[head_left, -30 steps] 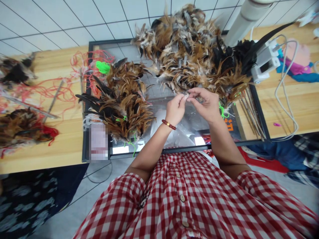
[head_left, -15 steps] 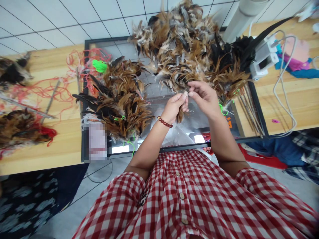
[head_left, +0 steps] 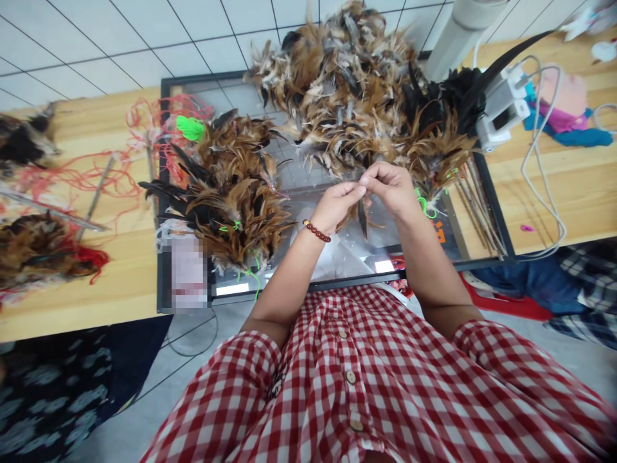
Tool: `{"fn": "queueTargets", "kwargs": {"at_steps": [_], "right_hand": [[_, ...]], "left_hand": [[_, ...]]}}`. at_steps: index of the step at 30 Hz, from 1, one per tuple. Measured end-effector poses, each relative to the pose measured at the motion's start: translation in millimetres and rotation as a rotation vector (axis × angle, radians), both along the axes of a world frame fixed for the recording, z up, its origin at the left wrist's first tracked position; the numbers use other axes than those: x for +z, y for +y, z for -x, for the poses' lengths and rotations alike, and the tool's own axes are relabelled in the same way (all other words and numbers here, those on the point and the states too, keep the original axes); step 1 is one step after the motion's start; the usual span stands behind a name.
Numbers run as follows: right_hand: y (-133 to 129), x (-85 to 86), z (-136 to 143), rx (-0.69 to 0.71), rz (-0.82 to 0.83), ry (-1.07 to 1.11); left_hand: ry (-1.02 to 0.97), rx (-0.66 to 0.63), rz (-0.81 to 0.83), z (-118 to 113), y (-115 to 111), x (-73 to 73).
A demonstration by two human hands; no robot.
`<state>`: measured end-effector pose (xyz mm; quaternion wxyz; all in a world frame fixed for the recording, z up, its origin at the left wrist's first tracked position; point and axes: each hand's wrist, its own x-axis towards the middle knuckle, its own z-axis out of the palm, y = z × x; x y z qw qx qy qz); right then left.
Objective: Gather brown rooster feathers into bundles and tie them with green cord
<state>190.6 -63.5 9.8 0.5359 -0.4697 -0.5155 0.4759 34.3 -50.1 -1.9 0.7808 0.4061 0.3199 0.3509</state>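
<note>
My left hand, with a beaded bracelet on its wrist, is closed in a pinch on a few feathers. Their brown and dark tips hang below the fingers. Against its fingertips, my right hand pinches at the same spot; the quill ends are hidden between the fingers. Just beyond both hands lies a big heap of loose brown, black and pale feathers. Left of my left hand are bundles of brown feathers, with bits of green string on them.
A black-framed glass panel lies under the work. Green string and tangled red string are at left. Thin sticks, a white power adapter and its cable sit at right. A grey-white pipe stands behind.
My right hand has closed in against the left fingertips, its fingers less spread than before. A dark feather now hangs below the hands.
</note>
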Motion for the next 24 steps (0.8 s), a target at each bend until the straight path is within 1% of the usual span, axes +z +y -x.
{"fn": "queueTargets", "kwargs": {"at_steps": [2,4,5,7,10,12,13,14,16,17,18,20,22,24], "right_hand": [[1.5,-3.3,4.5,0.007,0.038,0.007],[3.4,-6.1,8.4,-0.002,0.061,0.021],[4.4,-6.6,8.4,-0.027,0.049,0.008],[5.0,-5.1,1.4,-0.138,-0.026,-0.066],[-2.9,3.7,-30.3,-0.337,-0.16,-0.24],[-16.3,10.8,-59.8,-0.397,-0.17,-0.357],[-24.7,13.7,-74.1,-0.404,-0.142,-0.444],[-33.7,15.6,-86.7,-0.387,-0.106,-0.58],[-50.5,16.2,-104.0,-0.301,-0.064,-0.862],[-57.1,14.7,-108.2,-0.255,-0.037,-0.983],[-62.1,12.3,-109.7,-0.219,-0.004,-1.091],[-67.0,5.8,-107.0,-0.194,0.074,-1.263],[-66.8,-0.5,-101.2,-0.209,0.14,-1.394],[-64.5,-4.0,-97.0,-0.221,0.172,-1.481]], "left_hand": [[0.026,0.012,-0.002,-0.6,1.4,-4.0],[0.033,0.027,0.058,-1.0,2.6,-5.3],[0.026,0.041,0.104,-1.1,3.4,-5.0],[-0.008,0.098,0.202,-1.0,5.8,-3.3],[-0.086,0.203,0.314,0.1,10.8,-0.1],[-0.125,0.258,0.357,0.8,13.7,1.9],[-0.139,0.282,0.371,0.8,14.6,3.0],[-0.148,0.302,0.383,0.6,14.9,4.3],[-0.156,0.325,0.396,-0.8,14.0,6.9],[-0.155,0.326,0.396,-1.8,13.0,8.2],[-0.151,0.323,0.393,-3.0,11.7,9.4],[-0.136,0.311,0.38,-5.1,9.1,10.7],[-0.124,0.299,0.362,-6.5,7.6,10.4],[-0.115,0.295,0.346,-6.9,7.7,8.4]]}}
